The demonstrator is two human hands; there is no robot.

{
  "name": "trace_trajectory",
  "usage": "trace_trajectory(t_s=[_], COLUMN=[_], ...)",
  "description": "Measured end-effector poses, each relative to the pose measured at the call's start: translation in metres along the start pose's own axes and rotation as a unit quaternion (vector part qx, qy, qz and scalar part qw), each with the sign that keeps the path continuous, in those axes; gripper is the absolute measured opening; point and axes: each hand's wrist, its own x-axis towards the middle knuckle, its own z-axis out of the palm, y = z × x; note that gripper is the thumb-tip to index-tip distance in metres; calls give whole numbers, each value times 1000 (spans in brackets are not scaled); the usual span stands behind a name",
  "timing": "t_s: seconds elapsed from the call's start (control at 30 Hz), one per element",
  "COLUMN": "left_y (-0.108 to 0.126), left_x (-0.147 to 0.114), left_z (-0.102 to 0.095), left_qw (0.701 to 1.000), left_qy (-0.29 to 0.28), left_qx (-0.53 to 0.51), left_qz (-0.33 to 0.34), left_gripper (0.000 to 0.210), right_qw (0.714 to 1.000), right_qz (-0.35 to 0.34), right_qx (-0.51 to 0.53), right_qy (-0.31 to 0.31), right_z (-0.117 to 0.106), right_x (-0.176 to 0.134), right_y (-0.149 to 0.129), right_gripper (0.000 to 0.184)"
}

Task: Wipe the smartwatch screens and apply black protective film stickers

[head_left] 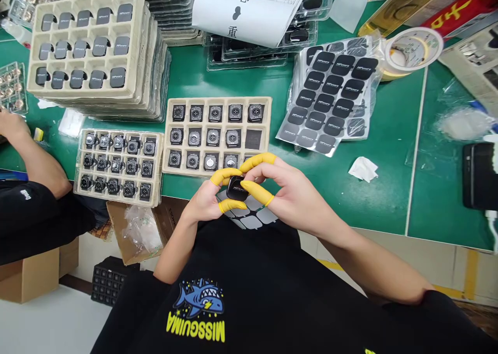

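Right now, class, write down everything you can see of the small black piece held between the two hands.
The small black piece is a rounded square, smooth and slightly glossy, probably plastic, with faint light lettering on its top face, too small to read. It is held tilted, above the table's near edge, over a sheet of grey pads. The left hand and right hand pinch it between fingertips wearing yellow finger cots. Its underside is hidden.
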Motion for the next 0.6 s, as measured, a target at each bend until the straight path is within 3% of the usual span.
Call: trace_trajectory(t_s=[0.6], left_y=[1], left_x=[0], left_z=[0], left_qw=[1000], left_qy=[3], left_qx=[14], left_qz=[2], left_gripper=[78], right_qw=[1000], right_qz=[2], right_qx=[-8], right_qy=[-5], right_z=[0], right_x=[1], right_y=[0], right_gripper=[12])
